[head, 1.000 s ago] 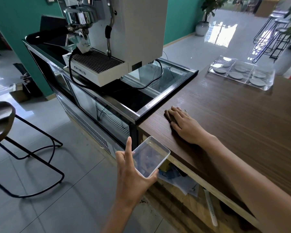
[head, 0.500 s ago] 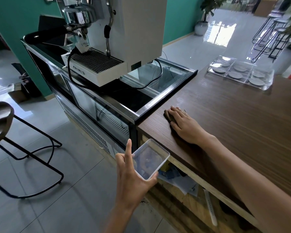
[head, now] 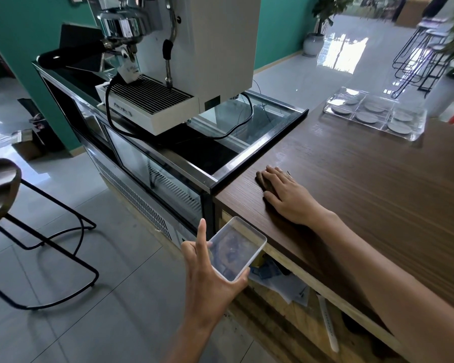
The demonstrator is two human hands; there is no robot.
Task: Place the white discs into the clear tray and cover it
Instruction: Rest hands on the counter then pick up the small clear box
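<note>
Clear tray (head: pixel 374 113), six compartments, flat at counter's (head: pixel 378 195) far edge; one white disc (head: pixel 399 127) lying flat in each compartment.

Teal walls (head: pixel 16 35), glossy grey tiled floor (head: pixel 116 271), wooden counter (head: pixel 364 195), black stool (head: pixel 24 226)

My left hand (head: pixel 210 276) grips a clear lid (head: pixel 235 249), index finger straight up. My right hand (head: pixel 288 195) lies flat, palm down, forearm stretched out on the counter (head: pixel 378 192).

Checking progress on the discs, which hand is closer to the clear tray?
Right. The right hand rests flat on the counter, well short of the clear tray; the left hand is off the counter.
</note>
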